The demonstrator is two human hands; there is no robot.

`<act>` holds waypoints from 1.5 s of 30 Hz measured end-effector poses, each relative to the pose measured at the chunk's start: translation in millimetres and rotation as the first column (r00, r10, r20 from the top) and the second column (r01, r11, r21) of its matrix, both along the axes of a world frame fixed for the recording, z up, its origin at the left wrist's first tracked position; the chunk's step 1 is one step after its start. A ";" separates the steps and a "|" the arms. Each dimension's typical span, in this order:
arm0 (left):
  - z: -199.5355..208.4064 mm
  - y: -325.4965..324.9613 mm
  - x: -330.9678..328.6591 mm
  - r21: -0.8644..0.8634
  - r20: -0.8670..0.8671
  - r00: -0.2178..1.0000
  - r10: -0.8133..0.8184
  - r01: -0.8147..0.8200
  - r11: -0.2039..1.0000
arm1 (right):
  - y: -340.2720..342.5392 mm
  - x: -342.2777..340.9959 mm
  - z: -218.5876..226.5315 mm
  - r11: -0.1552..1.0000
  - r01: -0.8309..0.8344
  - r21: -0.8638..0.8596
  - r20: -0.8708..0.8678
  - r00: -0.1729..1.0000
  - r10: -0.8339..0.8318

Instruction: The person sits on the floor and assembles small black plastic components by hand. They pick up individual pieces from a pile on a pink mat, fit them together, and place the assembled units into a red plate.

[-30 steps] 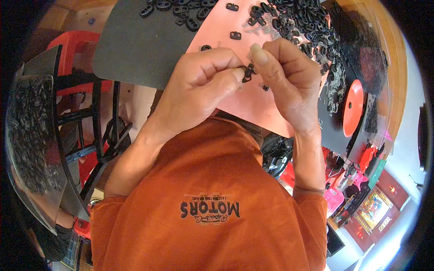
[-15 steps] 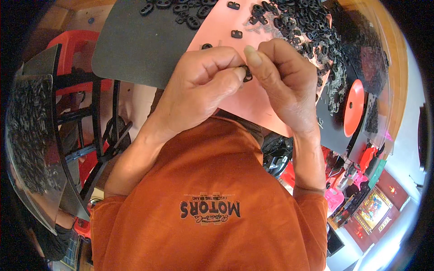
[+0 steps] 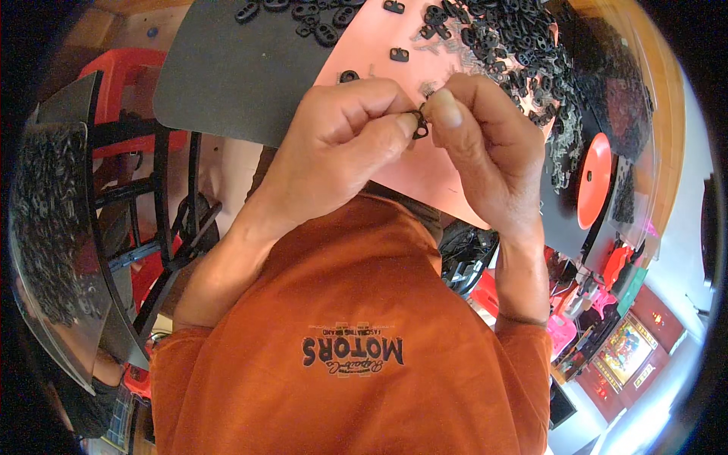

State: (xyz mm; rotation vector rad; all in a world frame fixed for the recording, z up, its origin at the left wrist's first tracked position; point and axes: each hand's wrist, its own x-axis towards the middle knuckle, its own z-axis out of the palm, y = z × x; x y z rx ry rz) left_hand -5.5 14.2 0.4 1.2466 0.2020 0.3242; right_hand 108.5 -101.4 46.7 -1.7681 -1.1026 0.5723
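My left hand is closed, pinching a small black two-hole cord lock piece between thumb and forefinger. Close against that piece, my right hand is curled with thumb and forefinger pressed together. Its fingertips hide whatever they hold, though thin metallic bits show beside them. Below my hands lies a pink sheet. On it, just past my left knuckles, rests a black ring-shaped piece. Farther up are a single black part and another black part.
A large heap of black cord lock parts spreads over the far right, with small metal springs at its edge. More black pieces lie on the dark mat. A red dish is at right; a red stool stands left.
My right hand has shifted slightly right and down, its thumb now beside the piece. The cord lock piece shows more clearly at my left fingertips. My left hand has barely moved.
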 end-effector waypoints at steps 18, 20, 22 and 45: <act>2.5 1.2 -3.7 0.176 -0.028 0.999 -0.035 0.040 0.984 | -4.8 2.5 -16.7 0.966 -0.253 0.043 0.416 0.884 0.213; 2.5 -0.9 -8.1 0.171 -0.045 0.998 -0.043 0.050 0.984 | -6.8 -1.2 -15.9 0.966 -0.255 0.045 0.431 0.878 0.211; 2.6 -4.4 -10.8 0.176 -0.015 1.000 -0.027 0.029 0.984 | -6.2 -3.6 -20.3 0.956 -0.277 0.098 0.449 0.869 0.206; -5.0 -1.3 -8.1 0.396 0.142 0.990 -0.026 -0.032 0.918 | 61.9 43.8 -18.0 0.905 -0.400 -0.146 0.615 0.680 0.400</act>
